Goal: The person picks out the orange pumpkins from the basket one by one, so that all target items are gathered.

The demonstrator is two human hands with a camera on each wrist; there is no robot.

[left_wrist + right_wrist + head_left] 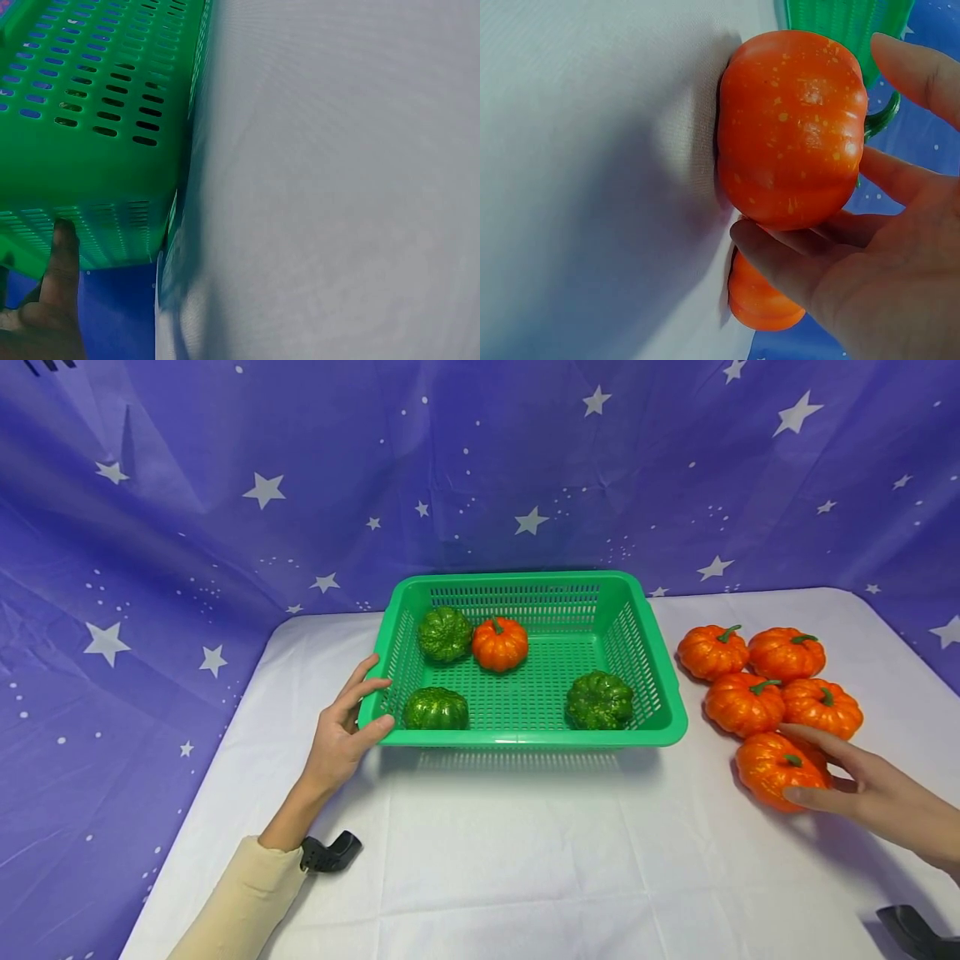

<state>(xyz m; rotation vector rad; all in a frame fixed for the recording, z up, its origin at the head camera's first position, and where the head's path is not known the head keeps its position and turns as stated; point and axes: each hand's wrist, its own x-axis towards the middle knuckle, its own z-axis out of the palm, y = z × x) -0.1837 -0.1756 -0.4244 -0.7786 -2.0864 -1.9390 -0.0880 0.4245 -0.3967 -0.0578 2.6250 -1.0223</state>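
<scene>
My left hand (pixel 339 733) rests at the left end of a green plastic basket (pixel 517 741), thumb and a finger over its rim. In the left wrist view a straight finger (pixel 61 259) lies against the slotted wall. At the right, my right hand (pixel 862 781) is spread around the nearest orange pumpkin (pixel 772 770), which sits on the table. The right wrist view shows the thumb (pixel 922 75) standing off beside the pumpkin's green stem (pixel 883 118); the other fingers lie along its side.
Inside the basket are three green pumpkins (pixel 445 634) and one small orange pumpkin (pixel 500 645). Several more orange pumpkins (pixel 744 704) cluster behind the nearest one. A white cloth (pixel 517 860) covers the table; a purple starry curtain (pixel 480 460) hangs behind.
</scene>
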